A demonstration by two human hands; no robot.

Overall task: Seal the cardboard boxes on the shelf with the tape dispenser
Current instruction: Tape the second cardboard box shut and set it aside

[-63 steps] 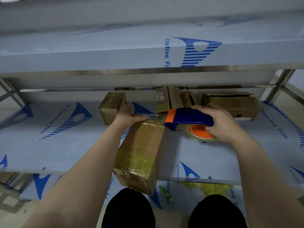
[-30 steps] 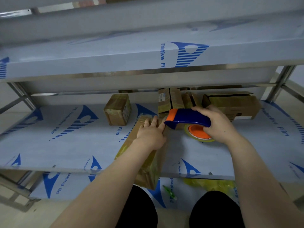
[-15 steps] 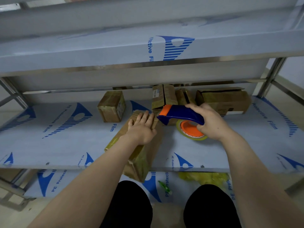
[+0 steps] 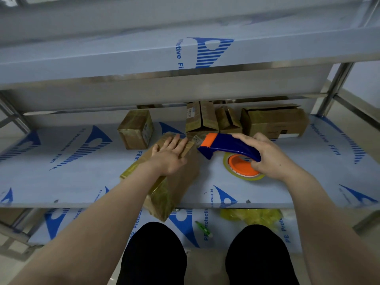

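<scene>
- Your left hand [image 4: 169, 155] lies flat on top of the long cardboard box [image 4: 181, 182]. Its fingers are straight and slightly spread, the palm presses near the box's far end, and it grips nothing.
- Your right hand [image 4: 271, 156] is clamped on the blue handle of the tape dispenser [image 4: 228, 144], fingers and thumb curled round it.
- You hold the dispenser over the shelf [image 4: 72, 177], just right of the long box. Its orange nose points at the box's far corner, close to your left fingertips. I cannot tell whether nose and box touch.
- The tape roll [image 4: 242, 168], on its orange hub, sits under the handle beside your right palm.
- The long box lies slantwise on the shelf, with its near end sticking out over the front edge.
- Behind it, near the back of the shelf, stand a small box [image 4: 135, 129] to the left, an upright box [image 4: 201, 117] in the middle and a wide box [image 4: 273, 120] to the right.
- On the lower shelf [image 4: 115, 223] lie crumpled yellow plastic [image 4: 253, 215] and a small green object [image 4: 203, 228].
</scene>
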